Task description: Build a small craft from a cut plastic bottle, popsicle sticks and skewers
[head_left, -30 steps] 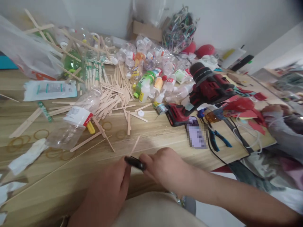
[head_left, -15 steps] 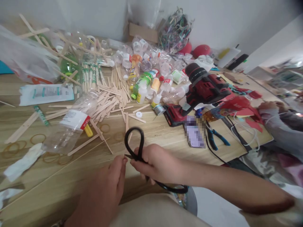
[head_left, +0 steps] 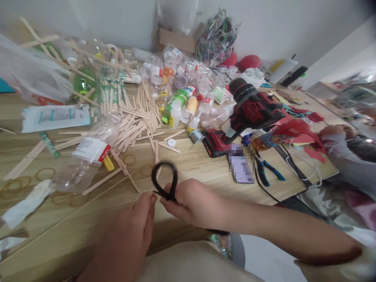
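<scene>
Near the table's front edge, my right hand (head_left: 194, 201) is closed around black-handled scissors (head_left: 176, 176), one looped handle standing up above the fingers. The pointed tip of the scissors faces my left hand (head_left: 132, 223). My left thumb and finger are pinched together right by that tip; whatever they hold is too small to make out. Beyond the hands lie wooden craft sticks (head_left: 132, 129) in a loose pile. To the left a clear plastic bottle (head_left: 85, 156) with a red and white label lies on its side, with a yellow-capped piece beside it.
A red cordless drill (head_left: 249, 109), a phone (head_left: 241, 166) and blue-handled pliers (head_left: 268, 172) lie to the right. Many plastic bottles (head_left: 176, 98) crowd the back. Rubber bands (head_left: 16, 186) are at the left. Another person's hands (head_left: 335, 131) rest at the far right.
My right hand has turned the scissors a little, so the lower handle is now mostly hidden below the wrist. My left hand stays pinched in nearly the same place.
</scene>
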Demonstrator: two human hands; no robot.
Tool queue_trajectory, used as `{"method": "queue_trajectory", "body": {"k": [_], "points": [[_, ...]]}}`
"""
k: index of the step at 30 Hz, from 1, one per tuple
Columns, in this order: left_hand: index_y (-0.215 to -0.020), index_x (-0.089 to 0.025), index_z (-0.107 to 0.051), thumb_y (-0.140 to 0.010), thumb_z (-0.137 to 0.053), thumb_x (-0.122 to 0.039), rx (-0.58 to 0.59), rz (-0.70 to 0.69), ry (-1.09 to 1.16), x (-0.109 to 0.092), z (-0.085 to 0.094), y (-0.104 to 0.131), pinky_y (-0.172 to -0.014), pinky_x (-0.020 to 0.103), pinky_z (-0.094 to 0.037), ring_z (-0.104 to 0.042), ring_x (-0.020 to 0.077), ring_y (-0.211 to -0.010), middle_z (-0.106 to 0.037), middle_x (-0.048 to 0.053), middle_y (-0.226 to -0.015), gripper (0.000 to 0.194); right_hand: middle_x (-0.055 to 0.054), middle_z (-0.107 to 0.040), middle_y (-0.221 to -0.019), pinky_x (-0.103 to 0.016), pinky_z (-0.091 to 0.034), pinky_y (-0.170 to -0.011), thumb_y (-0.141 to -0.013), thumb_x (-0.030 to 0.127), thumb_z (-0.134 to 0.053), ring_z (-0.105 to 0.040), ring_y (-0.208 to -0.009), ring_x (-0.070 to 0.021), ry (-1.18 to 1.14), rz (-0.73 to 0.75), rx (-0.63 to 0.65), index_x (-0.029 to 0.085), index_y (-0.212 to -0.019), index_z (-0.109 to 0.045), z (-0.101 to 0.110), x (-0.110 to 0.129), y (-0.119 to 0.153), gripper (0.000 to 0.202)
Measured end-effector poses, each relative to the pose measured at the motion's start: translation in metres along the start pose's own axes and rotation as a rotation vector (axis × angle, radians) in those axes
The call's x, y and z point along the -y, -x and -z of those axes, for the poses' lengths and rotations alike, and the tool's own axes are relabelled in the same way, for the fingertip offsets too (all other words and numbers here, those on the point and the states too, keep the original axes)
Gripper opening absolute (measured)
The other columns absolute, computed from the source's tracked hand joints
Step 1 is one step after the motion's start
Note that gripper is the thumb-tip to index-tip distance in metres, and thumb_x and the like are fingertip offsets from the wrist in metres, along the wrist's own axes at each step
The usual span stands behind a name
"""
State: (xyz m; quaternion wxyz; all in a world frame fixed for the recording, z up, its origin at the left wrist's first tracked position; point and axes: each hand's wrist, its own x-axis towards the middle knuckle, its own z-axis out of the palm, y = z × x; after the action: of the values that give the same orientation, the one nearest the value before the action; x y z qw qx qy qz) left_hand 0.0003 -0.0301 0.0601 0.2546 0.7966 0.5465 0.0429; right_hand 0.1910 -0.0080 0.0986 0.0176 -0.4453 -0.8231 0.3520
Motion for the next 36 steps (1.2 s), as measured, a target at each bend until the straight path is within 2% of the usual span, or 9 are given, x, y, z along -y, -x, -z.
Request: {"method": "queue_trajectory", "body": {"k": [4, 8, 10, 16, 21, 23, 27, 30, 36], "points": [[-0.108, -0.024, -0.064, -0.095, -0.031, -0.025, 0.034, -0.011, 0.09, -0.002, 0.003, 0.0, -0.058, 0.028, -0.046, -0.072, 0.0228, -0.07, -0.076, 0.004, -0.079, 0.035, -0.006, -0.067, -0.069, -0.027, -0.026, -0.044, -0.091, 0.014, -0.047, -0.06, -0.053, -0.0168, 0.385, 0.139, -0.059, 0.013, -0.086, -0.059, -0.004, -0.004, 0.0, 0.013], [-0.101, -0.021, -0.066, -0.099, -0.027, -0.028, -0.099, -0.011, -0.126, -0.012, 0.005, -0.002, -0.052, 0.031, -0.039, -0.069, 0.0263, -0.06, -0.073, 0.007, -0.067, 0.04, 0.003, -0.062, -0.06, -0.02, -0.032, -0.044, -0.103, 0.028, -0.037, -0.056, -0.046, -0.0079, -0.073, 0.0, -0.062, 0.016, -0.084, -0.056, -0.003, -0.004, 0.003, 0.03], [-0.1, -0.02, -0.066, -0.098, -0.027, -0.026, -0.105, 0.019, -0.164, -0.017, 0.004, -0.006, -0.051, 0.03, -0.037, -0.07, 0.0259, -0.061, -0.073, 0.007, -0.068, 0.039, 0.002, -0.064, -0.064, -0.019, -0.036, -0.048, -0.103, 0.03, -0.037, -0.059, -0.05, -0.0082, -0.097, -0.032, -0.099, 0.016, -0.086, -0.058, -0.004, -0.006, 0.005, 0.03], [-0.089, -0.024, -0.066, -0.098, -0.026, -0.029, -0.001, -0.006, 0.151, -0.02, 0.001, -0.016, -0.061, 0.027, -0.044, -0.071, 0.0211, -0.072, -0.075, 0.003, -0.077, 0.041, -0.008, -0.072, -0.089, -0.026, -0.045, -0.056, -0.101, 0.028, -0.042, -0.068, -0.071, -0.0175, 0.375, 0.017, -0.228, 0.014, -0.107, -0.063, -0.021, -0.023, 0.036, 0.026], [-0.098, -0.023, -0.065, -0.098, -0.025, -0.034, -0.137, 0.184, 0.179, -0.017, 0.006, -0.015, -0.062, 0.03, -0.046, -0.071, 0.0229, -0.071, -0.076, 0.004, -0.08, 0.041, -0.014, -0.072, -0.11, -0.027, -0.051, -0.054, -0.097, 0.009, -0.036, -0.071, -0.076, -0.018, 0.625, 0.104, -0.275, 0.012, -0.103, -0.066, -0.028, -0.041, 0.083, 0.03], [-0.095, -0.024, -0.064, -0.097, -0.027, -0.035, -0.125, 0.147, 0.232, -0.013, 0.006, -0.015, -0.063, 0.03, -0.047, -0.071, 0.0223, -0.073, -0.076, 0.003, -0.079, 0.039, -0.014, -0.072, -0.113, -0.027, -0.054, -0.056, -0.098, 0.014, -0.037, -0.072, -0.078, -0.0187, 0.558, -0.003, -0.358, 0.014, -0.101, -0.067, -0.025, -0.054, 0.101, 0.03], [-0.092, -0.025, -0.063, -0.097, -0.027, -0.037, -0.067, 0.075, 0.364, -0.008, -0.002, -0.013, -0.069, 0.029, -0.051, -0.073, 0.0205, -0.082, -0.077, 0.003, -0.091, 0.038, -0.016, -0.073, -0.106, -0.034, -0.057, -0.069, -0.094, 0.034, -0.044, -0.073, -0.084, -0.0264, 0.259, -0.458, -0.514, 0.018, -0.085, -0.066, -0.006, -0.093, 0.133, 0.029], [-0.092, -0.025, -0.062, -0.098, -0.028, -0.04, -0.112, 0.079, 0.388, -0.008, -0.006, -0.01, -0.069, 0.03, -0.05, -0.072, 0.0209, -0.081, -0.077, 0.002, -0.088, 0.038, -0.012, -0.072, -0.068, -0.036, -0.052, -0.054, -0.087, 0.048, -0.046, -0.069, -0.06, -0.0277, 0.006, -0.835, -0.561, 0.019, -0.083, -0.063, 0.01, -0.118, 0.15, 0.033], [-0.086, -0.025, -0.062, -0.098, -0.028, -0.044, -0.096, 0.077, 0.41, -0.012, -0.002, -0.004, -0.067, 0.03, -0.05, -0.068, 0.0202, -0.069, -0.073, 0.001, -0.075, 0.04, -0.007, -0.064, -0.049, -0.032, -0.044, -0.042, -0.087, 0.053, -0.04, -0.057, -0.041, -0.0214, -0.098, -0.913, -0.549, 0.02, -0.076, -0.058, 0.022, -0.14, 0.157, 0.039]]}}
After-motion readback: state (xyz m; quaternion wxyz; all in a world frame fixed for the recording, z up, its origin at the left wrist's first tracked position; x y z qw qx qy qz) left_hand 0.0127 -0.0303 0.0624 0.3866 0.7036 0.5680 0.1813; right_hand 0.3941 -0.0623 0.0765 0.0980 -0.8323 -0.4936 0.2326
